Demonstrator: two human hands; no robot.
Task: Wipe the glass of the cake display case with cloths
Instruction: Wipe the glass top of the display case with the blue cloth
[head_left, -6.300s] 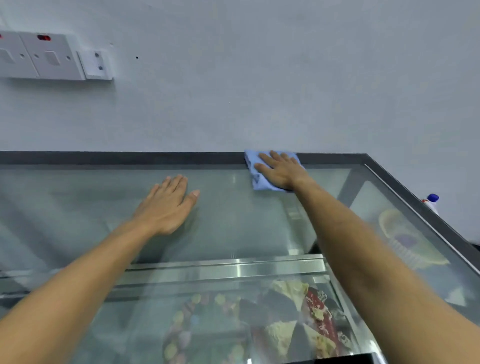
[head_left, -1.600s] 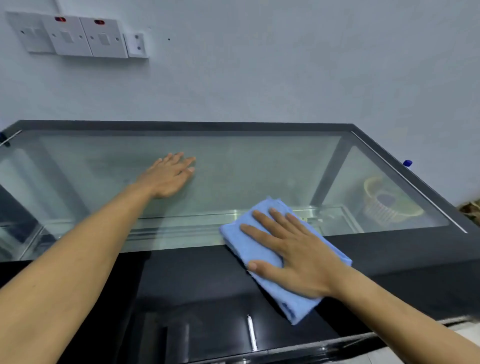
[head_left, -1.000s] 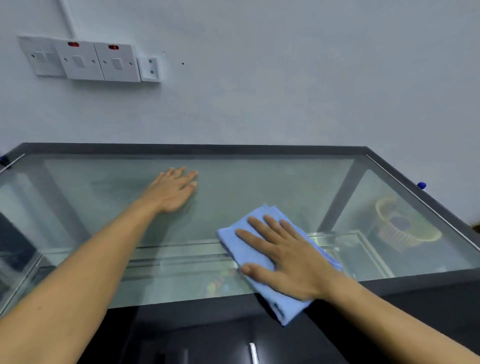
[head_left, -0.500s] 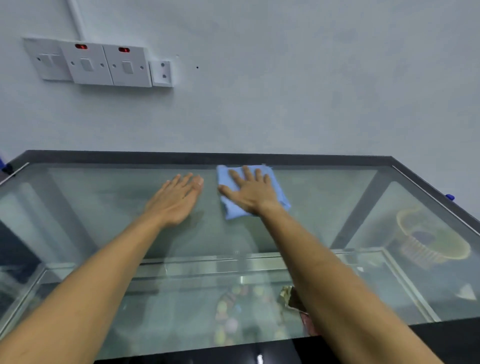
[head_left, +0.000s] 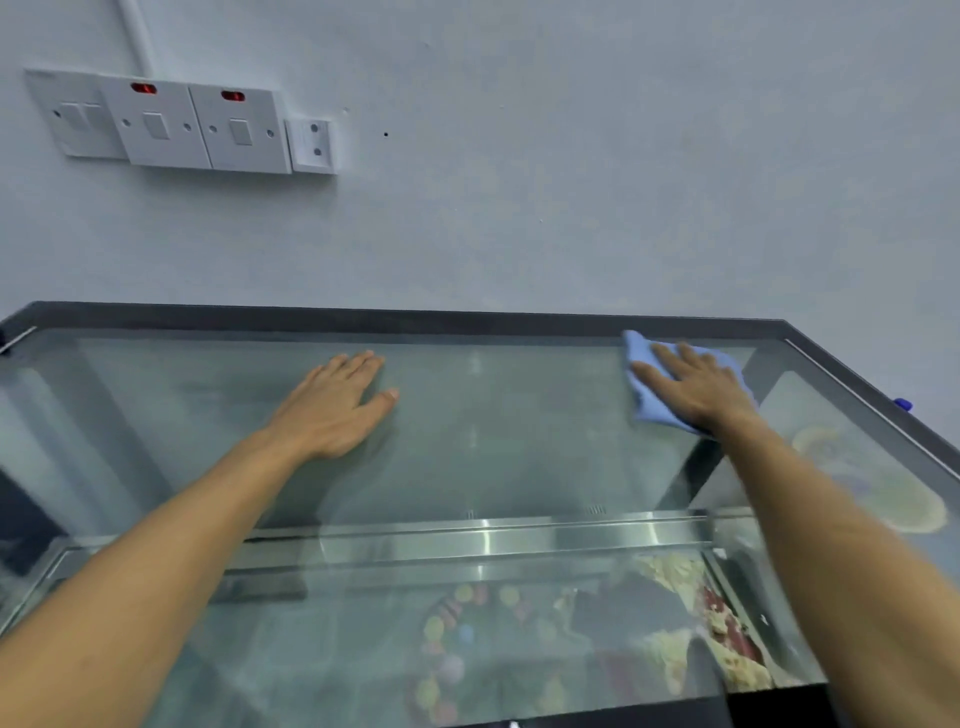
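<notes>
Now the right hand (head_left: 693, 387) is flat on the blue cloth (head_left: 652, 410), fingers straight and spread, pressing it onto the top glass (head_left: 519, 441) of the cake display case, right up at the far right corner, just inside the dark frame (head_left: 467, 323) that runs along the wall. That's the relation to watch: the cloth sits under the palm and fingers, with a strip of blue showing to the left of the hand, toward the middle of the pane. From that corner, all the unwiped-looking run of glass lies leftward and back toward the person.

Over to the left hand (head_left: 337, 410), it lies flat and relaxed on the same pane, well apart from the cloth, palm down, holding nothing — a brace, by the look of it. The right hand is the only one on the cloth, so the next stroke is its job, likely pulling away from the frame. Below the glass, cakes (head_left: 701, 623) sit blurred.
</notes>
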